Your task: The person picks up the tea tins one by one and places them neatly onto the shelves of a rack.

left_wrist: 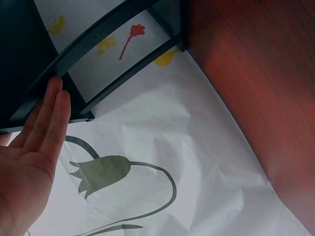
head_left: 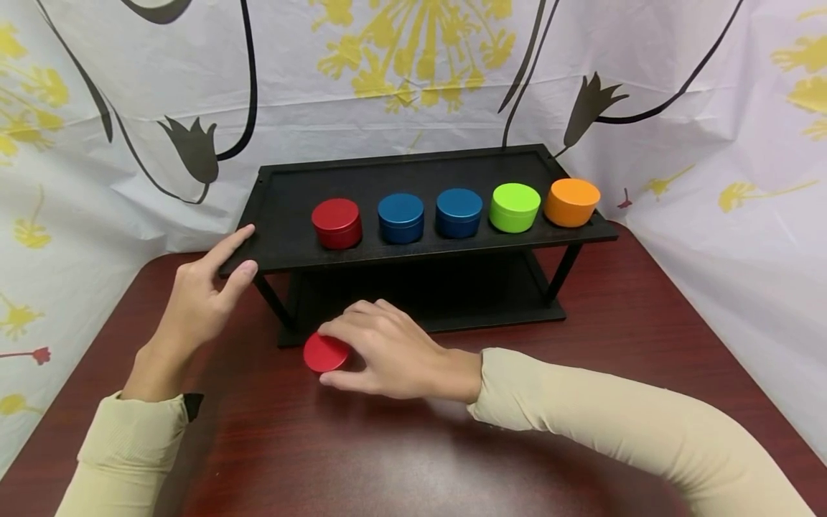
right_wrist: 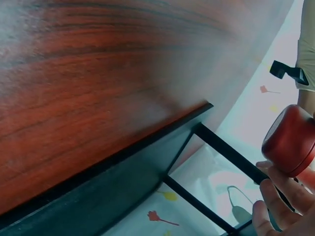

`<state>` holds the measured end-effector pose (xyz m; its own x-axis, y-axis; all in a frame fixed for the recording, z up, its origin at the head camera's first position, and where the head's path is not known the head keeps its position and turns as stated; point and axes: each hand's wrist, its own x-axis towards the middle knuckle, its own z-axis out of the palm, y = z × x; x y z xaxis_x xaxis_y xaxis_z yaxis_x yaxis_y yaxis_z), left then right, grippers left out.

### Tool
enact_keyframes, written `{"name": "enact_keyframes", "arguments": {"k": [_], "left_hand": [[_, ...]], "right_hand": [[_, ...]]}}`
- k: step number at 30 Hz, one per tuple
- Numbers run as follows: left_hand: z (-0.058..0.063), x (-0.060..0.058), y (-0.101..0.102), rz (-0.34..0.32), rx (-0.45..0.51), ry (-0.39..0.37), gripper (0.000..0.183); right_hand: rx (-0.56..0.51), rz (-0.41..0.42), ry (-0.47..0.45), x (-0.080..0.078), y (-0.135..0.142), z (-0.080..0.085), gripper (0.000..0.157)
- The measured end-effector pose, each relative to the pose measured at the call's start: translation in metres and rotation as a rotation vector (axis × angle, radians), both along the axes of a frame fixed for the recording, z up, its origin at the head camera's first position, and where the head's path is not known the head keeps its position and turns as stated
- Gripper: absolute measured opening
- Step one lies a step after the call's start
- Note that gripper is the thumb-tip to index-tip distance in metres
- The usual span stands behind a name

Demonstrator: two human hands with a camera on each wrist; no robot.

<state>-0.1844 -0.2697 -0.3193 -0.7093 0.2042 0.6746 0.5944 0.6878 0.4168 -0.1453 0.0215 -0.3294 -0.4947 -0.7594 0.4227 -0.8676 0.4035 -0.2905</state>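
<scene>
My right hand (head_left: 394, 352) grips a round red tin (head_left: 325, 353) with thumb and fingers, in front of the lower left corner of a black two-tier shelf (head_left: 400, 176). In the right wrist view the same red tin (right_wrist: 290, 142) sits by the fingers, partly cut off by the frame edge. Whether it touches the table, I cannot tell. My left hand (head_left: 200, 298) rests on the left edge of the shelf's top tier. Its fingers (left_wrist: 51, 115) lie straight against that edge in the left wrist view.
Along the top tier's front stand another red tin (head_left: 337, 224), two blue tins (head_left: 401, 218) (head_left: 459, 213), a green tin (head_left: 515, 208) and an orange tin (head_left: 571, 203). The shelf stands on a reddish-brown table (head_left: 388, 459). A white patterned sheet (head_left: 291, 79) hangs behind and beside it.
</scene>
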Motion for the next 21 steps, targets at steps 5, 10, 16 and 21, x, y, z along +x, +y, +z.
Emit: {"name": "enact_keyframes", "arguments": {"k": [5,10,16,21], "left_hand": [[0.000,0.000,0.000,-0.007,0.004,-0.002,0.047],[0.000,0.000,-0.001,-0.007,0.004,0.005,0.047],[0.000,0.000,-0.001,-0.005,-0.001,0.003,0.047],[-0.001,0.000,-0.001,0.000,0.001,0.005,0.047]], "right_hand": [[-0.005,-0.001,0.030,0.000,-0.004,0.006,0.047],[-0.022,0.004,0.055,-0.002,-0.007,0.011,0.047],[-0.057,0.006,0.078,-0.004,-0.009,0.017,0.047],[-0.079,0.005,0.127,-0.006,-0.012,0.022,0.048]]}}
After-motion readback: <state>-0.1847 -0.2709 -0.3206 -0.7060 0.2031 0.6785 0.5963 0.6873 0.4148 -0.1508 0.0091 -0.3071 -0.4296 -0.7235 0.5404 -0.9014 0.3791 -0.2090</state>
